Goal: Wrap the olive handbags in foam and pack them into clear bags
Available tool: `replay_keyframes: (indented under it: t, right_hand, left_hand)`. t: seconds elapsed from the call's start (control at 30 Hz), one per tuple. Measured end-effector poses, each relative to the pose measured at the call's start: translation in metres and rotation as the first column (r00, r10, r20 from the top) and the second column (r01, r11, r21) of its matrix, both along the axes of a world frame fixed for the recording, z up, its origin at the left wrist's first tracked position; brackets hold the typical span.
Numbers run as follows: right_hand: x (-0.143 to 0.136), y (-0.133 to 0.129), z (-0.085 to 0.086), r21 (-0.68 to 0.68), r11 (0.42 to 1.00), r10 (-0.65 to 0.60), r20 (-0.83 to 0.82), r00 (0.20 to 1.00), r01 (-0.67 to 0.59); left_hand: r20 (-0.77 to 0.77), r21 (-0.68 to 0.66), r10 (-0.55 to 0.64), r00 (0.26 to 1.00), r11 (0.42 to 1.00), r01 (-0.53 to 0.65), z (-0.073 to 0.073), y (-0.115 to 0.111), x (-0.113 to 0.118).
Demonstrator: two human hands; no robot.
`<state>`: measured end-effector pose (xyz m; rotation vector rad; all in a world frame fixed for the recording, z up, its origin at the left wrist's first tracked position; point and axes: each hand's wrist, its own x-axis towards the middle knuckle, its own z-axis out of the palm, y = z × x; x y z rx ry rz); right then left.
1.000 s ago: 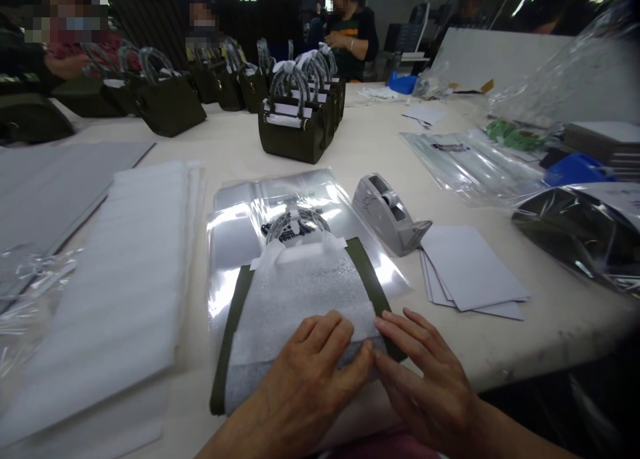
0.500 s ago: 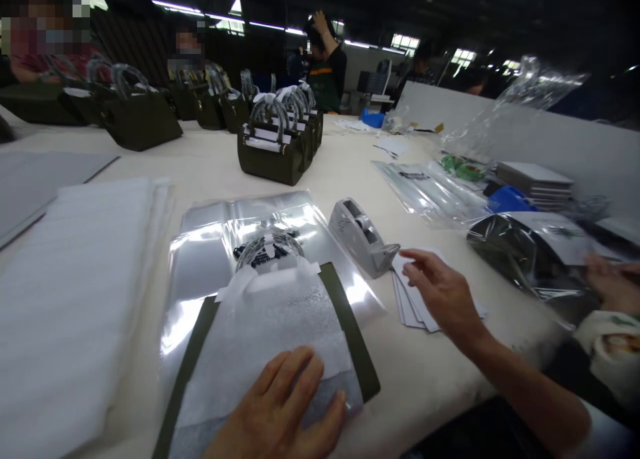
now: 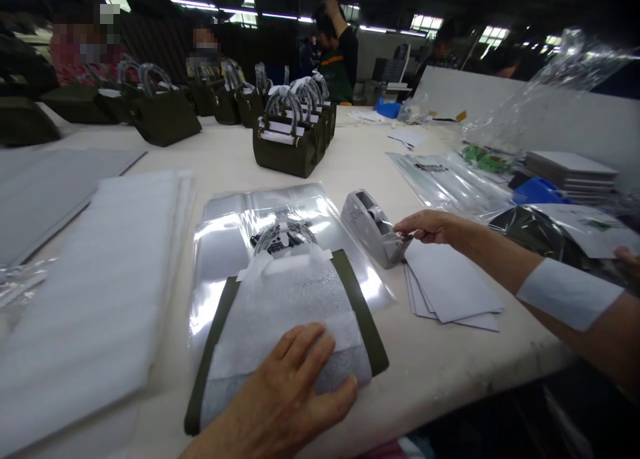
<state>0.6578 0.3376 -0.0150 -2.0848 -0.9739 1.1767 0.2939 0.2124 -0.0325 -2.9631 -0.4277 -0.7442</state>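
Note:
An olive-green handbag point(image 3: 363, 319) lies flat before me, most of its front covered by white foam wrap point(image 3: 295, 292). Its plastic-wrapped handles point(image 3: 285, 236) point away from me. My left hand point(image 3: 295, 386) rests on the lower part of the wrap, fingers spread. At the front end of a grey tape dispenser point(image 3: 367, 226), my right hand point(image 3: 425, 227) has thumb and fingers pinched together at the cutting edge; the clear tape there is hard to make out. Beneath the handbag is a shiny clear plastic bag point(image 3: 220, 246).
White cards point(image 3: 457, 286) lie right of the dispenser. White foam sheets point(image 3: 120, 259) are stacked at left. Finished handbags point(image 3: 283, 149) stand farther back. Clear plastic bags point(image 3: 440, 179) lie at back right, near a co-worker's hand point(image 3: 627, 256) and a plastic-covered bag point(image 3: 530, 232).
My right hand has moved from just beside the dispenser onto its front end, and its fingers have closed. My left hand stays on the wrapped handbag. The view has shifted slightly.

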Motion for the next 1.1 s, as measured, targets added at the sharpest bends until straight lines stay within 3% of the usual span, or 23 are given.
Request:
replay_keyframes:
  t: [0.13, 0.3, 0.37, 0.53, 0.6, 0.67, 0.73, 0.83, 0.9, 1.0, 1.1]
  right_hand:
    - [0.001, 0.0, 0.01, -0.08, 0.997, -0.025, -0.116, 0.993, 0.016]
    - [0.003, -0.037, 0.013, -0.056, 0.998, -0.041, -0.232, 0.972, 0.028]
    - [0.002, -0.055, -0.001, -0.047, 0.997, -0.066, -0.253, 0.965, 0.056]
    - [-0.007, -0.085, -0.054, -0.004, 0.987, -0.156, -0.247, 0.956, 0.16]
    - [-0.015, -0.097, -0.06, 0.012, 0.985, -0.16, -0.27, 0.95, 0.169]
    - [-0.03, -0.113, -0.049, 0.029, 0.989, -0.128, -0.326, 0.937, 0.145]
    - [-0.052, -0.133, -0.025, 0.024, 0.997, -0.058, -0.457, 0.888, 0.078]
    - [-0.098, -0.161, 0.014, -0.033, 0.996, 0.034, -0.724, 0.689, -0.084]
    - [-0.128, -0.173, 0.029, -0.065, 0.985, 0.04, -0.81, 0.584, -0.158]
    - [-0.158, -0.178, 0.031, -0.103, 0.978, 0.013, -0.835, 0.55, -0.18]
    - [-0.169, -0.174, 0.022, -0.162, 0.981, -0.061, -0.785, 0.617, -0.109]
  left_hand:
    - [0.044, 0.029, 0.007, 0.999, 1.0, -0.009, -0.005, 0.001, 0.001]
    - [0.123, 0.08, 0.016, 0.992, 0.996, -0.026, -0.016, 0.005, 0.004]
    - [0.122, 0.083, 0.013, 0.992, 0.996, -0.024, -0.016, 0.005, 0.004]
    - [0.041, 0.038, 0.008, 0.999, 0.999, -0.01, 0.001, 0.004, 0.002]
    - [0.045, 0.03, 0.0, 0.999, 1.0, -0.001, 0.005, 0.003, 0.001]
    - [0.055, 0.02, -0.002, 0.998, 1.0, 0.001, 0.005, 0.003, 0.001]
    - [0.027, -0.005, 0.002, 1.0, 1.0, -0.002, 0.002, 0.003, 0.0]
    - [-0.01, -0.039, 0.013, 1.0, 0.999, -0.014, -0.004, 0.001, -0.001]
    - [0.004, -0.043, 0.009, 1.0, 0.999, -0.009, -0.005, 0.0, -0.001]
    - [0.052, -0.03, 0.008, 0.999, 1.0, -0.007, -0.005, 0.0, -0.001]
    - [0.084, -0.034, 0.014, 0.996, 0.999, -0.011, -0.007, 0.0, -0.001]
